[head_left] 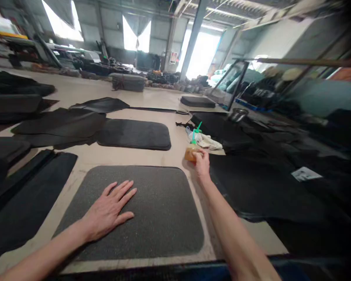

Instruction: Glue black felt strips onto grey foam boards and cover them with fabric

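My left hand (112, 208) lies flat with fingers spread on a large dark grey sheet (160, 210) with rounded corners. To the right, past the sheet's far right corner, my right hand (202, 162) is closed on an amber squeeze bottle (190, 153), which seems to carry the nearer green nozzle (194, 136). Behind the bottle are a second green nozzle (198, 127) and a crumpled pale cloth (210, 142). A smaller black rounded panel (134, 134) rests beyond the grey sheet.
Dark sheets are piled along the left (32, 195) and right (260, 183) of the beige tabletop (175, 156). Farther back stand a stack of dark panels (128, 82) and another dark stack (197, 102). A metal frame (236, 84) rises at the back right.
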Action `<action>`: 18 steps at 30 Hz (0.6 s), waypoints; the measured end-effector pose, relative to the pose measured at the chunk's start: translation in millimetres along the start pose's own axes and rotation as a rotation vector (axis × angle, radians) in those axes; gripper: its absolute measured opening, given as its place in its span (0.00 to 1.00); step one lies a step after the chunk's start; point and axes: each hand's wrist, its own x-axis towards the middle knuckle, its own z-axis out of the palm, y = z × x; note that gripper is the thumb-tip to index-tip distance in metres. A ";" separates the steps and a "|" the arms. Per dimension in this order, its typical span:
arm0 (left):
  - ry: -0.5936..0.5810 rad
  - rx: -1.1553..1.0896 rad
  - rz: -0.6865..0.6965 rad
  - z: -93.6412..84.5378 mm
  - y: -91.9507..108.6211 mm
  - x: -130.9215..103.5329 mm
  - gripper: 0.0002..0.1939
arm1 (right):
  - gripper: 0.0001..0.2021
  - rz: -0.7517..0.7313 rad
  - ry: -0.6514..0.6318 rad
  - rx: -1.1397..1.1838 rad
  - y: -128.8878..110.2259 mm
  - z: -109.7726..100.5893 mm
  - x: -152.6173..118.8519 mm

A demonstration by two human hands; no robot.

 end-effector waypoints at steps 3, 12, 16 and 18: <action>-0.002 -0.034 -0.014 -2.3 1.7 -0.5 0.35 | 0.12 0.019 -0.010 0.070 -3.2 4.2 -13.1; -0.066 -0.072 -0.035 -12.5 4.0 0.5 0.37 | 0.28 0.258 -0.330 0.407 -53.4 -10.6 -55.5; -0.066 -0.069 -0.032 -9.6 1.9 0.4 0.37 | 0.24 0.290 -0.380 0.427 -72.6 -26.5 -86.2; -0.058 -0.062 -0.036 -7.2 0.0 0.2 0.37 | 0.25 0.289 -0.394 0.411 -78.7 -33.6 -101.2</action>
